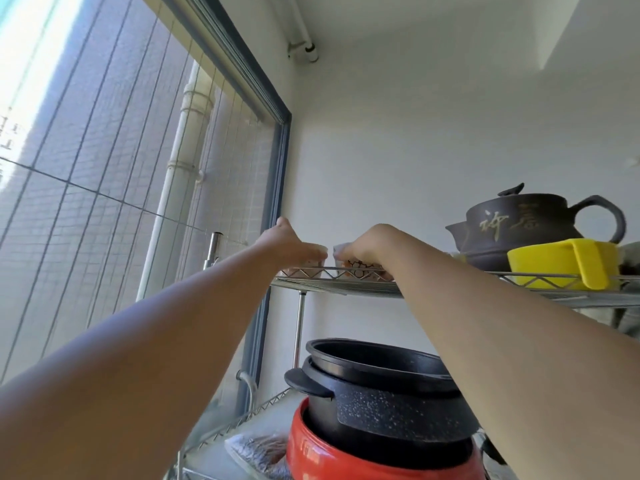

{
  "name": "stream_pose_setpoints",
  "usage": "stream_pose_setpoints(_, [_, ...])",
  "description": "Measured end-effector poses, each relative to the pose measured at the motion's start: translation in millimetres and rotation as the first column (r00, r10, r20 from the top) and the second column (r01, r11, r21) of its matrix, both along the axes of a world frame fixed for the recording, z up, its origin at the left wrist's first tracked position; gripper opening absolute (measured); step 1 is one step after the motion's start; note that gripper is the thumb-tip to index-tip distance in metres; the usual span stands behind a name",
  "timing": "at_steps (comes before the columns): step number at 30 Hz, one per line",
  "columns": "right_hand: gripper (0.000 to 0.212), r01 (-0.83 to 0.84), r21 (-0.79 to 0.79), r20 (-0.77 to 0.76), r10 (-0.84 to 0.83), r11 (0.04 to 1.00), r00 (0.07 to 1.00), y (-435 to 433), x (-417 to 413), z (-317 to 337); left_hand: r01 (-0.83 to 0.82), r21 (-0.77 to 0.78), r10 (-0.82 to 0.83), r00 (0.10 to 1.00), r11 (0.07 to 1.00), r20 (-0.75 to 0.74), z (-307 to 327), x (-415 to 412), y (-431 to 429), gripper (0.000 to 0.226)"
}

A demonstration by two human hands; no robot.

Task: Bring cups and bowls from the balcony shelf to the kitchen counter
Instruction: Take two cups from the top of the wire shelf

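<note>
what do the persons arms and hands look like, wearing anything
Both forearms are bare, with no sleeve in view. The left hand and right hand wear no gloves. No watch, bracelet or ring shows on either side. The fingertips are too small and blurred to judge the nails.

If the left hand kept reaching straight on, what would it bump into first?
Probably nothing new: the left hand already seems to touch a small cup on the top wire shelf. Beyond that looks like white wall, though depth is unclear.

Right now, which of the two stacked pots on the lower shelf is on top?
The black speckled pot with the side handle; it sits nested inside the red pot, which shows only as a band beneath it.
</note>
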State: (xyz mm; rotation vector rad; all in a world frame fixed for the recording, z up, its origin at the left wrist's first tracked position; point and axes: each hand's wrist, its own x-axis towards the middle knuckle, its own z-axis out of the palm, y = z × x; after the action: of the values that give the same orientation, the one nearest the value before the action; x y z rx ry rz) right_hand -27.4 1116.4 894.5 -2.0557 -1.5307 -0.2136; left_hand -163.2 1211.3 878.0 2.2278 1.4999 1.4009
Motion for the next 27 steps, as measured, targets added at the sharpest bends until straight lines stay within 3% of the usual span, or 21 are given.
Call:
stream_pose_setpoints(4, [0.022,-0.033,-0.148,-0.007,0.032,0.988,0.999,2,-5,5,0.005,-0.045,-0.003,0.999,0.999,0.043,0,6,8,0.114])
stream_pose_setpoints(10, [0.035,-0.158,-0.165,-0.141,0.135,0.974,0.981,-3,-7,2,0.067,0.045,-0.074,0.981,0.997,0.180,-9,8,21,0.109])
stream_pose_setpoints(13, [0.032,-0.213,-0.037,-0.319,0.190,0.976,0.928,-4,-2,0,0.139,0.104,-0.163,0.943,0.985,0.291,-10,7,21,0.101])
stream_pose_setpoints(16, [0.024,-0.163,0.251,-0.453,0.264,0.954,0.852,0,6,-1,0.180,0.145,-0.225,0.880,0.973,0.419,-4,1,16,0.088])
stream_pose_setpoints(19, [0.060,-0.182,0.490,-0.536,0.459,0.852,0.709,-3,11,2,0.228,0.256,-0.331,0.800,0.939,0.501,3,-11,0,0.099])
stream_pose_setpoints(21, [0.061,-0.250,0.582,-0.549,0.601,0.773,0.581,-10,10,1,0.330,0.299,-0.445,0.680,0.895,0.583,2,-22,-18,0.093])
stream_pose_setpoints(23, [0.049,-0.305,0.657,-0.524,0.708,0.690,0.473,-21,8,-6,0.434,0.315,-0.528,0.570,0.844,0.629,-6,-31,-37,0.072])
stream_pose_setpoints(27, [0.031,-0.395,0.724,-0.442,0.820,0.566,0.364,-52,5,-39,0.582,0.310,-0.614,0.444,0.751,0.653,-41,-46,-66,0.042])
